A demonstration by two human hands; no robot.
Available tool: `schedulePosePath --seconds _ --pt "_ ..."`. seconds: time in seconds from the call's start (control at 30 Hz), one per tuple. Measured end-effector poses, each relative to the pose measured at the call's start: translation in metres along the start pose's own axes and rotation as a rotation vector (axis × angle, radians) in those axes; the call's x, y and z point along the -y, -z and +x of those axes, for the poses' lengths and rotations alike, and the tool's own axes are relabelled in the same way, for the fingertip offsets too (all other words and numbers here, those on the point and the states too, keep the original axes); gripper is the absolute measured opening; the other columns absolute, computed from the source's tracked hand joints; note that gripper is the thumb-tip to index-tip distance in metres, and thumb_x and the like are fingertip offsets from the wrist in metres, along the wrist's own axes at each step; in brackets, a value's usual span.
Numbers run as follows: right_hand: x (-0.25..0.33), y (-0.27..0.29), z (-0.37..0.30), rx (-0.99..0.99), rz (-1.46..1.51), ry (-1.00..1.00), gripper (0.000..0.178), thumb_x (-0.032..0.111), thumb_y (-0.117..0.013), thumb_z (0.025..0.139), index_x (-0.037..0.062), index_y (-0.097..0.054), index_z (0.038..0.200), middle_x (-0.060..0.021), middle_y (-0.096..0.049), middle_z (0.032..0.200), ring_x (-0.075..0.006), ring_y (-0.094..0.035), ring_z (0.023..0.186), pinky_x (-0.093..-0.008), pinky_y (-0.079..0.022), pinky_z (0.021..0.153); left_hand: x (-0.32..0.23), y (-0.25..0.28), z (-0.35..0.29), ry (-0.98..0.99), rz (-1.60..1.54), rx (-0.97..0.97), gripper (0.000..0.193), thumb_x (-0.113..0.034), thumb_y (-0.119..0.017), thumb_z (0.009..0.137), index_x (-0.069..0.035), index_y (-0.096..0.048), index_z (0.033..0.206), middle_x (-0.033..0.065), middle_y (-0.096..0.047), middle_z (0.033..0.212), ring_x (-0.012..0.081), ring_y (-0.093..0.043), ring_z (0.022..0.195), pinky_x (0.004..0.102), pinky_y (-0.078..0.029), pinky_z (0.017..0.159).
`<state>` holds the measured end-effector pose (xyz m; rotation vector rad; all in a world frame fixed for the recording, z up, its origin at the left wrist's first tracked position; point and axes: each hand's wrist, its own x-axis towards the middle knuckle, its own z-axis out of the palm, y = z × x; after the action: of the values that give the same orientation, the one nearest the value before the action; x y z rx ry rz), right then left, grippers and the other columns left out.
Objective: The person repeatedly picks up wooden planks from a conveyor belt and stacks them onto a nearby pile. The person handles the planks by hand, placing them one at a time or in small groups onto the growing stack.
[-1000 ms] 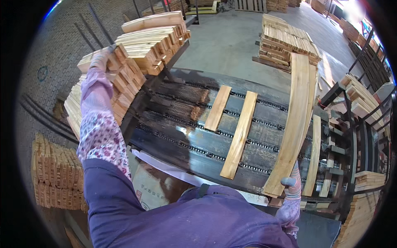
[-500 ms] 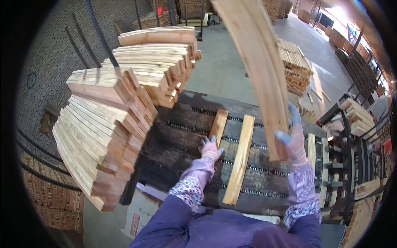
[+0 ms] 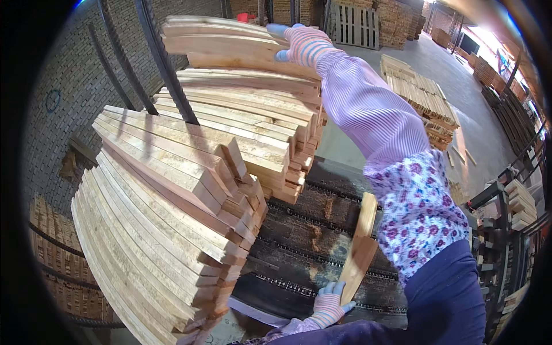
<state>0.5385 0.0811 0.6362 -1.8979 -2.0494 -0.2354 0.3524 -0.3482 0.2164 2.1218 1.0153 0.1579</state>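
Basically, stack (image 3: 155, 213) fills the left of frame, boards packed side by side, probably for stability. Chain bed (image 3: 287, 241), lower centre, seemingly there to carry wood. Rods (image 3: 164, 60), upper left, stand behind stack, likely bracing it. Top board (image 3: 224, 45), upper centre: right hand (image 3: 307, 47) clamped on its right end, thumb and fingers opposed, presumably for control. Short board (image 3: 357, 265), lower centre, overlaps second board (image 3: 367, 213); left hand (image 3: 328, 309) clamped on its lower end, likely steadying it.

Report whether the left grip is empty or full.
Full: the left grip holds a short wooden board by its near end, fingers and thumb on opposite sides.
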Motion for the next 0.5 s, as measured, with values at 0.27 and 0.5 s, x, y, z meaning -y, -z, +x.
schedulePosePath --seconds 0.27,0.5 --pt "0.008 -0.066 -0.007 -0.111 -0.675 0.073 0.051 0.034 -0.06 0.103 0.0202 -0.053 0.151 -0.016 -0.056 0.151 -0.034 -0.052 0.14 -0.054 -0.04 0.117 0.027 0.015 0.025 0.323 -0.374 0.067 0.097 -0.043 -0.084 0.082 -0.017 -0.029 0.157 0.025 -0.061 0.137 0.044 -0.067 0.116 0.05 -0.052 0.102" --pt "0.003 0.007 -0.071 0.042 -0.172 -0.002 0.041 0.018 -0.067 0.092 0.008 -0.068 0.132 -0.0209 -0.07 0.131 -0.0367 -0.07 0.117 -0.048 -0.058 0.096 0.054 0.031 0.029 0.25 -0.956 0.177 0.049 -0.024 -0.082 0.082 0.001 -0.068 0.122 0.0107 -0.075 0.101 0.0226 -0.073 0.092 0.036 -0.06 0.082"
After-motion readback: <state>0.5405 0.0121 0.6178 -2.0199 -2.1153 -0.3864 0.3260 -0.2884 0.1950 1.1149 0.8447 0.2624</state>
